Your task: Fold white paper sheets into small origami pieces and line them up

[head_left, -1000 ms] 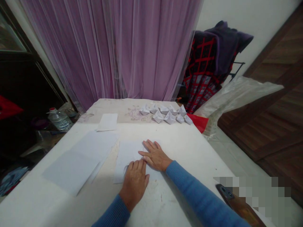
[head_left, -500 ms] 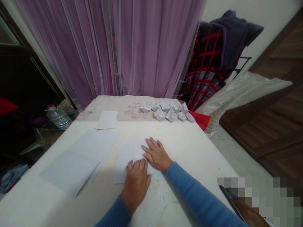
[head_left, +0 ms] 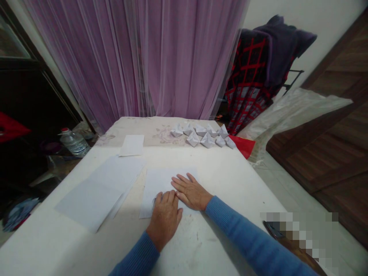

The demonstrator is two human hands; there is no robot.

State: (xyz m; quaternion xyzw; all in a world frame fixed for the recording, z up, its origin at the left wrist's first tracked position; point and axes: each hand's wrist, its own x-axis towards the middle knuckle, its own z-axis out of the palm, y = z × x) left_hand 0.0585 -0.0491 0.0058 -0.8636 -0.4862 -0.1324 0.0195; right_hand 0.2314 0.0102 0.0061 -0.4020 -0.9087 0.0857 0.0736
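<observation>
Both my hands lie on a white paper sheet [head_left: 162,188] in the middle of the white-topped table [head_left: 230,184]. My left hand [head_left: 165,220] rests with its fingers together on the sheet's near part. Beside it, my right hand [head_left: 190,191] lies flat across the sheet, fingers spread a little, its fingertips pointing left. Neither hand grips anything I can see. To the left lies a stack of paper sheets [head_left: 97,189], and a small paper sheet [head_left: 132,145] is farther off. Several folded paper boats [head_left: 202,136] stand in a cluster at the far edge.
A red plastic piece [head_left: 245,147] sticks out past the table's far right corner. A water bottle [head_left: 74,142] stands low on the left. A phone [head_left: 271,230] lies at the lower right, partly blurred. A purple curtain [head_left: 172,57] hangs behind the table.
My right hand has slid slightly toward me on the sheet, with its fingers lying flatter. The view has shifted a little, and the paper stays in place under my hands.
</observation>
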